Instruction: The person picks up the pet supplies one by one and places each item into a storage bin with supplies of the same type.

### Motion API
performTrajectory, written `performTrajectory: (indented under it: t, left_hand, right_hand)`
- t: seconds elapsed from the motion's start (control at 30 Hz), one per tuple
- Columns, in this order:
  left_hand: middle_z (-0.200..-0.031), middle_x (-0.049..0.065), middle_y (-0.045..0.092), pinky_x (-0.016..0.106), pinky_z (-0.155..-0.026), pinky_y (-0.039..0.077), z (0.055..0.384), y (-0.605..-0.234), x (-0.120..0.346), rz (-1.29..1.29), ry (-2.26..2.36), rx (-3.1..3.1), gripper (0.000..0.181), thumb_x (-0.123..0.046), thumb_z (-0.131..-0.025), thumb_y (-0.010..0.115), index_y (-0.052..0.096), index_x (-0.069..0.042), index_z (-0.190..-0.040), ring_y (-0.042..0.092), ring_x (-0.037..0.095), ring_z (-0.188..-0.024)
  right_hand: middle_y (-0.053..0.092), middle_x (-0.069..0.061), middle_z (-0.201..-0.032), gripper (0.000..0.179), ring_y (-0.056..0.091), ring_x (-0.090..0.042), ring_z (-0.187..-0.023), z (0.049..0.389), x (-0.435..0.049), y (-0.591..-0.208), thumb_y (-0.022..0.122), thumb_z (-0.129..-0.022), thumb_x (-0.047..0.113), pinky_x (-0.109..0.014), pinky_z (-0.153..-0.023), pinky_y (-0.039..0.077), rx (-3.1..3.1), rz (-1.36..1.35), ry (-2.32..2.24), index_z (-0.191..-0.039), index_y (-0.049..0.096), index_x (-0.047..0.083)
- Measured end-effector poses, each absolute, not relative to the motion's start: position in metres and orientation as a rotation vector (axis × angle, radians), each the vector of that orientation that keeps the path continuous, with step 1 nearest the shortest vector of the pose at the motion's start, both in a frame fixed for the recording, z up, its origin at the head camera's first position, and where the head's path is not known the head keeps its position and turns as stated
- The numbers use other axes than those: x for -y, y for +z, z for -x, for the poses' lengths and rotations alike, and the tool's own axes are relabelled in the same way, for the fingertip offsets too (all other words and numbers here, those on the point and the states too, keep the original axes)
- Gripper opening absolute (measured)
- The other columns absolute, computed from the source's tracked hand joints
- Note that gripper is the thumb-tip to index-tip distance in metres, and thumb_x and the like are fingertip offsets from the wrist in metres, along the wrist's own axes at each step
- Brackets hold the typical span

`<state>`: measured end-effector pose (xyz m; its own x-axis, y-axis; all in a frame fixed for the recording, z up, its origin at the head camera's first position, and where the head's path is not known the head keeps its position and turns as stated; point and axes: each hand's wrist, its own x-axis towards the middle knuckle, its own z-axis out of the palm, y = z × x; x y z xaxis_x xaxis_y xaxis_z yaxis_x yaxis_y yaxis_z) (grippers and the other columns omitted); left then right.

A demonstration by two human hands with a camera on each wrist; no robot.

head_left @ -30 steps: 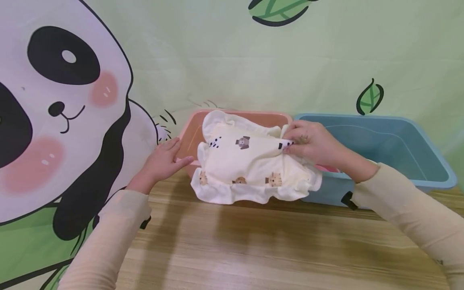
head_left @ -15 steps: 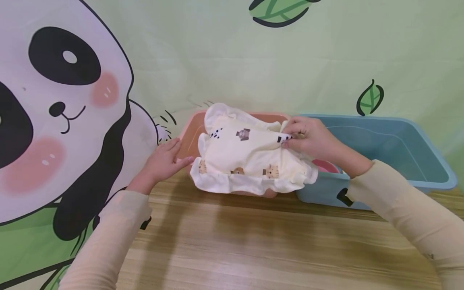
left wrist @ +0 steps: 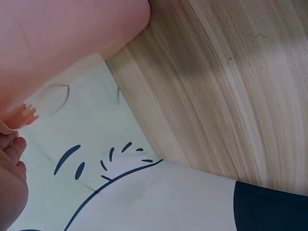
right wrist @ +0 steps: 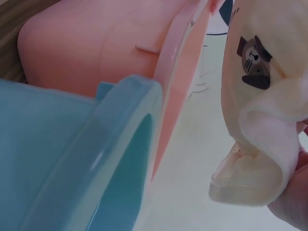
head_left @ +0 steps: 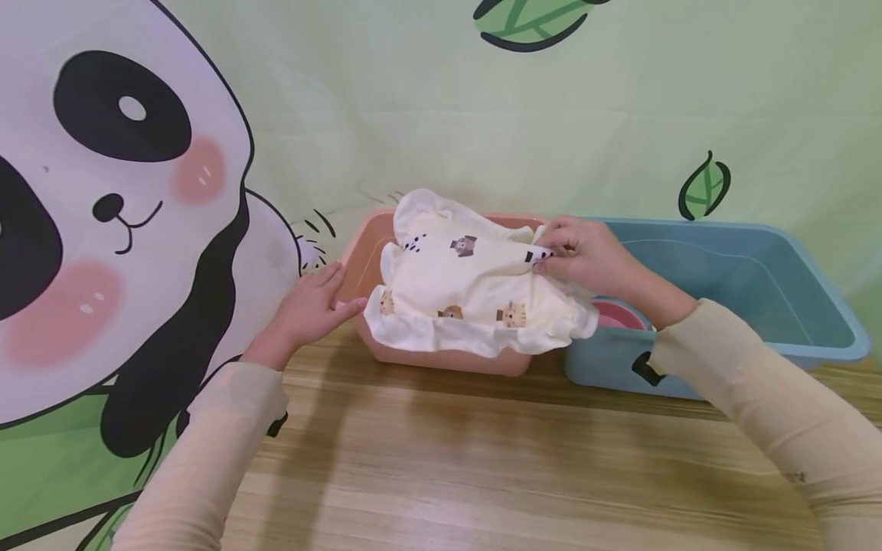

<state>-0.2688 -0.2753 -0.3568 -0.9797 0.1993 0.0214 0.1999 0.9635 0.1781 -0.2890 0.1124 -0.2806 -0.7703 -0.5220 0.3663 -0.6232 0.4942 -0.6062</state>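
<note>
My right hand (head_left: pixel 586 256) pinches the right part of a cream cloth (head_left: pixel 475 279) with white ruffled edges and printed animal faces. The cloth spreads above the pink bin (head_left: pixel 441 363), covering most of its opening. Up close in the right wrist view, the cloth (right wrist: pixel 269 110) bunches at the fingertips, beside the bins' rims. My left hand (head_left: pixel 306 306) rests with fairly straight fingers on the pink bin's left rim. The left wrist view catches only part of that hand (left wrist: pixel 13 183), at the rim. What lies inside the pink bin is mostly hidden by the cloth.
A blue bin (head_left: pixel 634 367) stands right beside the pink one, with a pink-red rounded thing (head_left: pixel 620 315) inside, partly behind my right forearm. Both bins sit on a wood-grain table (head_left: pixel 482 459). A green panda backdrop (head_left: pixel 413 115) hangs behind.
My right hand and the cloth have risen and moved slightly away, so more of the pink bin's front and the pink-red thing shows. The left hand has stayed on the rim.
</note>
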Motion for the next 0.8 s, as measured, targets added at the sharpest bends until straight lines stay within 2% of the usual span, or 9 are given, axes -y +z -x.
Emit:
performTrajectory:
  t: [0.13, 0.43, 0.8]
  left_hand:
    - [-0.147, 0.017, 0.016, 0.049, -0.108, 0.014, 0.269, -0.357, 0.276, 0.321, -0.281, 3.111, 0.087, -0.066, -0.083, 0.032, 0.018, -0.002, -0.14, 0.016, 0.036, -0.134]
    - [-0.146, 0.018, 0.018, 0.049, -0.108, 0.014, 0.269, -0.357, 0.276, 0.338, -0.281, 3.099, 0.087, -0.065, -0.083, 0.033, 0.019, -0.001, -0.14, 0.017, 0.037, -0.133]
    - [-0.145, 0.019, 0.019, 0.049, -0.108, 0.014, 0.27, -0.357, 0.277, 0.355, -0.276, 3.088, 0.088, -0.066, -0.082, 0.033, 0.02, 0.0, -0.139, 0.018, 0.037, -0.133]
  right_hand:
    - [0.058, -0.003, -0.083, 0.005, 0.047, -0.011, -0.071, 0.29, -0.112, -0.281, 0.065, -0.077, 0.007, -0.02, -0.059, 0.038, 2.577, -0.993, 1.18, -0.079, 0.069, 0.005]
    - [0.059, -0.009, -0.09, 0.01, 0.048, -0.016, -0.077, 0.297, -0.109, -0.281, 0.064, -0.079, 0.007, -0.019, -0.061, 0.039, 2.696, -0.902, 1.137, -0.085, 0.069, 0.001]
    - [0.059, -0.008, -0.091, 0.011, 0.05, -0.02, -0.079, 0.308, -0.105, -0.283, 0.065, -0.078, 0.008, -0.027, -0.064, 0.04, 2.76, -0.818, 1.122, -0.087, 0.069, 0.003]
